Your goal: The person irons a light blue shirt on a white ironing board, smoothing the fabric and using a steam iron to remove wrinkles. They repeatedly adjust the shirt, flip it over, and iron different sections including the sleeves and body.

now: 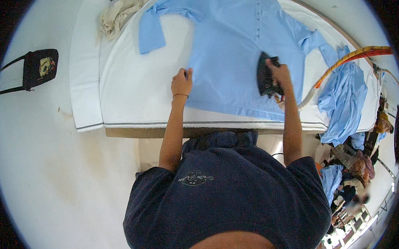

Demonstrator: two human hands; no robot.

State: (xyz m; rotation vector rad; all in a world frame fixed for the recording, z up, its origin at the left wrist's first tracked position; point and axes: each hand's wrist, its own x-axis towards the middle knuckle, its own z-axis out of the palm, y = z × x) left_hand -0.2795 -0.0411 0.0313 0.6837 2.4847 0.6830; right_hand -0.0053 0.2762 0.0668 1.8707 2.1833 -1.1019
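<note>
A light blue long garment like a shirt (228,59), with a buttoned placket at the top and sleeves out to both sides, lies spread flat on a white padded table (139,91). At its left edge, close to the hem, my left hand (182,83) is closed with the thumb up and appears to pinch the cloth. My right hand (280,76) grips the handle of a dark iron (263,78). The iron rests on the right part of the shirt, its tip toward the far side. Its soleplate is hidden.
From the iron an orange-and-white wrapped hose (349,59) rises to the right. More crumpled blue cloth (345,101) hangs over the table's right end. Beige cloth (119,16) lies at the far left corner. A black strapped item (31,70) is farther left; piled clothes (353,174) lie at right.
</note>
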